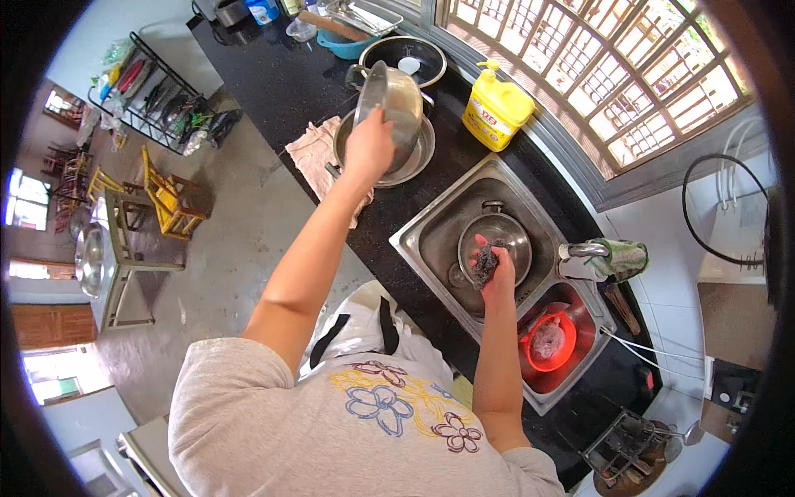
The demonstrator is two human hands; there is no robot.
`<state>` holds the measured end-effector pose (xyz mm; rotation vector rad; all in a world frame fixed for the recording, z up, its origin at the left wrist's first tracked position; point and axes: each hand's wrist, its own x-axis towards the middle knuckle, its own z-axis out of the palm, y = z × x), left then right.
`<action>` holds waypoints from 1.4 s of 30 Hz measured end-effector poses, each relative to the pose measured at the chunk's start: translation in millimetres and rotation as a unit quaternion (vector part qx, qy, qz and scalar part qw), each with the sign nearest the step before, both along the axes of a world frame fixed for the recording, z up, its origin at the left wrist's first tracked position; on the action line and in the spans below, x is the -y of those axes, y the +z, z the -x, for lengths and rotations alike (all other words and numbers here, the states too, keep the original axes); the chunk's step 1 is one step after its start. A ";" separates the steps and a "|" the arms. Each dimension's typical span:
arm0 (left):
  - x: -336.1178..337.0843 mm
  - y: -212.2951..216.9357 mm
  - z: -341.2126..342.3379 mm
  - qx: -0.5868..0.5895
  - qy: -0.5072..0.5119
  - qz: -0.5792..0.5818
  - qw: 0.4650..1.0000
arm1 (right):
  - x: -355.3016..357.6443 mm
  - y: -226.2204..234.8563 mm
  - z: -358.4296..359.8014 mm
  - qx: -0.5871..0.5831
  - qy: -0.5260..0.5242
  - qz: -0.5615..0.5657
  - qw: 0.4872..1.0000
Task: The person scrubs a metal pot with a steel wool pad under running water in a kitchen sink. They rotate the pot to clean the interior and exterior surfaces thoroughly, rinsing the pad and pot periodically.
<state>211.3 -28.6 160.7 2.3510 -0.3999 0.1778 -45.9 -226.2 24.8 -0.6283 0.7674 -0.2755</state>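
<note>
My left hand [370, 151] is closed on the rim of a steel bowl [406, 101], which is tilted on its side. That bowl is over a wider steel pot [424, 157] standing on the black counter; whether the two touch is unclear. My right hand [498, 272] grips a dark steel wool scrubber [486, 262] above a round steel pot [515, 238] in the large sink basin [439, 222]. A beige cloth [313, 159] lies beside the pot on the counter.
A yellow pump jug [497, 108] stands by the window. In the smaller sink basin sits a red plastic bowl [568, 341]. The faucet [584, 249] has a green cloth draped by it. Farther back are a black basin [426, 55] and a blue basket [344, 45].
</note>
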 end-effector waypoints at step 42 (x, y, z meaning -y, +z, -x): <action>-68.9 -191.4 259.3 0.007 0.078 0.056 0.995 | -121.0 -36.1 -4.2 0.179 0.313 0.737 0.572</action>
